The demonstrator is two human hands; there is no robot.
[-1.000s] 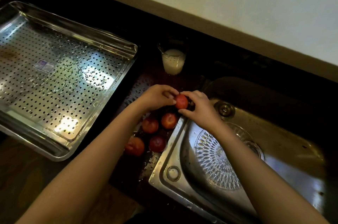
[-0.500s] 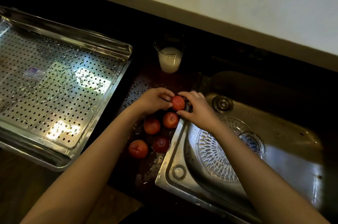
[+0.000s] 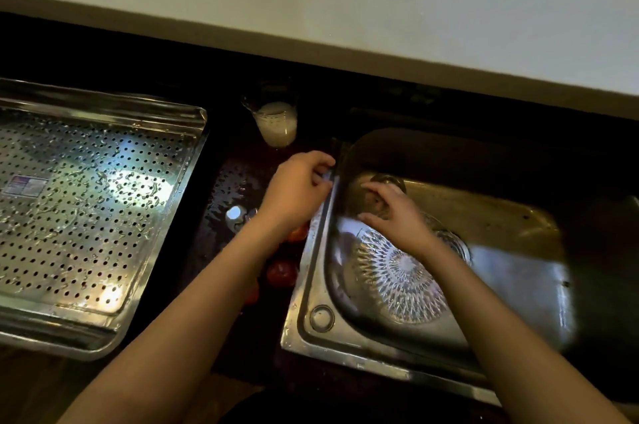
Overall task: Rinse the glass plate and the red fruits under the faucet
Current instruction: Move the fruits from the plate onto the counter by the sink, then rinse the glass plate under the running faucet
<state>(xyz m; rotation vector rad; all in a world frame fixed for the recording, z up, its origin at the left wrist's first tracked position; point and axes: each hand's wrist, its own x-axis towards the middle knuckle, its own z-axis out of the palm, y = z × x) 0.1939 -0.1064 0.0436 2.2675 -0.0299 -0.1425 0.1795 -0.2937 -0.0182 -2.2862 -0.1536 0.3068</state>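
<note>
Glass plate [image 3: 401,281] lies flat in sink [image 3: 321,318], ready for rinsing. Red fruits [image 3: 281,273] wait beside its left rim. Left hand [image 3: 297,188] loosely curled at rim; right hand [image 3: 394,216] cupped above plate, contents indiscernible

Dark wet counter [image 3: 238,330] with perforated tray [image 3: 86,209], cup [image 3: 276,124], red fruits [image 3: 281,273].

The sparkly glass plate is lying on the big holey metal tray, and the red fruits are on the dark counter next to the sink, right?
Not quite. The head view shows the glass plate lying in the sink, under the right hand, not on the perforated metal tray. The rest is right: the red fruits sit on the dark counter beside the sink.
</note>
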